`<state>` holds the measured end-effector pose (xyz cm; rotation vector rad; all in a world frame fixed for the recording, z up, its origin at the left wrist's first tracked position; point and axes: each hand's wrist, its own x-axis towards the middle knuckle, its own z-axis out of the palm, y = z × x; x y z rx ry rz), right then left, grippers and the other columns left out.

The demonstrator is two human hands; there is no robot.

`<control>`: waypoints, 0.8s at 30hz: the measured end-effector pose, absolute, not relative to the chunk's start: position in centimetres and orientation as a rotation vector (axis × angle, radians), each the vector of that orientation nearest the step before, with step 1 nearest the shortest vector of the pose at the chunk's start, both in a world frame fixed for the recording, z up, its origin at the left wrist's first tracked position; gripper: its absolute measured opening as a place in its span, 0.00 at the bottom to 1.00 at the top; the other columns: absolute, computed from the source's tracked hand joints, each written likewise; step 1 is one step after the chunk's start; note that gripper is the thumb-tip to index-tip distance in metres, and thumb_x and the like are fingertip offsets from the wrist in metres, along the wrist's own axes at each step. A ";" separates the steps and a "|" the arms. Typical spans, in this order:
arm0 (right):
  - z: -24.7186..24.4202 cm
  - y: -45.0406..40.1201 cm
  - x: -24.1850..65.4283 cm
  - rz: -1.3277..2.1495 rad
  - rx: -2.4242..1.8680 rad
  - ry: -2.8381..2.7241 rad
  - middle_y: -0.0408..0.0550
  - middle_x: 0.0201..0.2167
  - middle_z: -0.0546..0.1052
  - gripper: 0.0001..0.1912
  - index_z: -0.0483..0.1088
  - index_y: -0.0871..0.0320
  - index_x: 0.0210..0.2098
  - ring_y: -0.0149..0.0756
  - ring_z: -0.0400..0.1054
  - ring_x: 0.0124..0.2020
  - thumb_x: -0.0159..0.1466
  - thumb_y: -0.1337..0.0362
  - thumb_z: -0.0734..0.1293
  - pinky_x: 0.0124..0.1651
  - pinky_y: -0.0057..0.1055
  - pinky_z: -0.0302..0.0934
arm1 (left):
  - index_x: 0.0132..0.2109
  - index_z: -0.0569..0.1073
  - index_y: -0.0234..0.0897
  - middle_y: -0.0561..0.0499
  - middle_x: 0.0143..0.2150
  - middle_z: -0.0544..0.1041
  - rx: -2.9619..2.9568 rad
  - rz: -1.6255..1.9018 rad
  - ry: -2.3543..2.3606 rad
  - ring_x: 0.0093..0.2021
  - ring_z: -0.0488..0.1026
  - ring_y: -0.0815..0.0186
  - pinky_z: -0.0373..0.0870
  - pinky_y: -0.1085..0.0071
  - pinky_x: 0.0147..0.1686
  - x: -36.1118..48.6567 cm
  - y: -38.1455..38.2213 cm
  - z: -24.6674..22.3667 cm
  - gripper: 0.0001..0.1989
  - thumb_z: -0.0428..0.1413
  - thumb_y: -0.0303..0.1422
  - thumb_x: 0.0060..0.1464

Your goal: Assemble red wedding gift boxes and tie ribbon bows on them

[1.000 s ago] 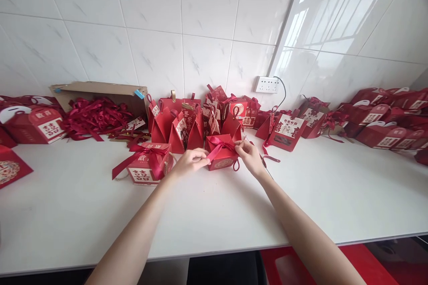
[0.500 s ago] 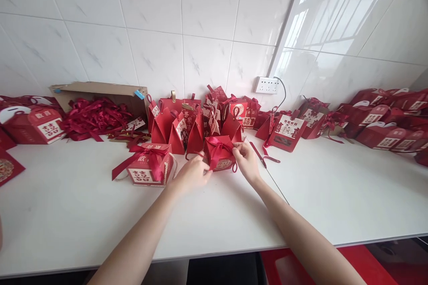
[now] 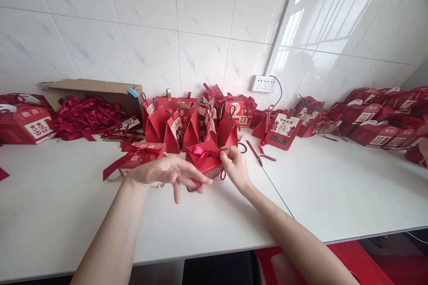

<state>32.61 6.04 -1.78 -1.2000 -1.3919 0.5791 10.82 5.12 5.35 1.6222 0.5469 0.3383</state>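
At the centre of the white table (image 3: pixel 187 227), the red box (image 3: pixel 210 170) sits between both hands. Right hand (image 3: pixel 234 162): fingertips pinching the bow's ribbon (image 3: pixel 203 153). Left hand (image 3: pixel 175 176): fingers spread (motion-blurred), in front of the bow-tied carton (image 3: pixel 142 153).

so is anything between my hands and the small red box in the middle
Nothing visible blocks either: the right hand pinches the right side of the bow on the small red box, and the open left hand is at its near left, a blurred red strand at the fingers.
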 end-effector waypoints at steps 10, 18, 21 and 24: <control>-1.2 5.9 32.7 0.689 -1.246 -1.331 0.48 0.35 0.76 0.11 0.57 0.56 0.19 0.35 0.69 0.32 0.55 0.59 0.60 0.33 0.30 0.60 | 0.27 0.63 0.38 0.56 0.18 0.65 1.798 1.359 1.616 0.22 0.65 0.69 0.58 0.74 0.23 14.2 6.8 2.5 0.17 0.49 0.47 0.53; -2.1 6.4 33.6 0.474 -1.051 -1.437 0.52 0.39 0.73 0.13 0.59 0.56 0.21 0.37 0.68 0.37 0.58 0.57 0.60 0.32 0.31 0.65 | 0.44 0.60 0.40 0.48 0.42 0.73 2.018 1.218 1.352 0.43 0.72 0.60 0.67 0.66 0.41 16.2 7.2 -0.7 0.19 0.54 0.47 0.51; -2.4 6.6 34.1 0.333 -1.002 -1.569 0.53 0.39 0.71 0.12 0.59 0.55 0.22 0.38 0.67 0.40 0.59 0.57 0.61 0.31 0.32 0.66 | 0.41 0.62 0.39 0.46 0.44 0.71 2.060 1.386 1.336 0.50 0.67 0.58 0.64 0.63 0.49 16.8 7.5 -1.6 0.18 0.57 0.42 0.47; -2.7 6.9 34.3 0.336 -1.003 -1.664 0.53 0.40 0.70 0.11 0.59 0.55 0.23 0.39 0.66 0.42 0.60 0.58 0.60 0.32 0.33 0.68 | 0.36 0.63 0.38 0.50 0.36 0.69 1.922 1.479 1.336 0.41 0.68 0.62 0.64 0.67 0.43 17.0 7.8 -1.7 0.13 0.54 0.43 0.50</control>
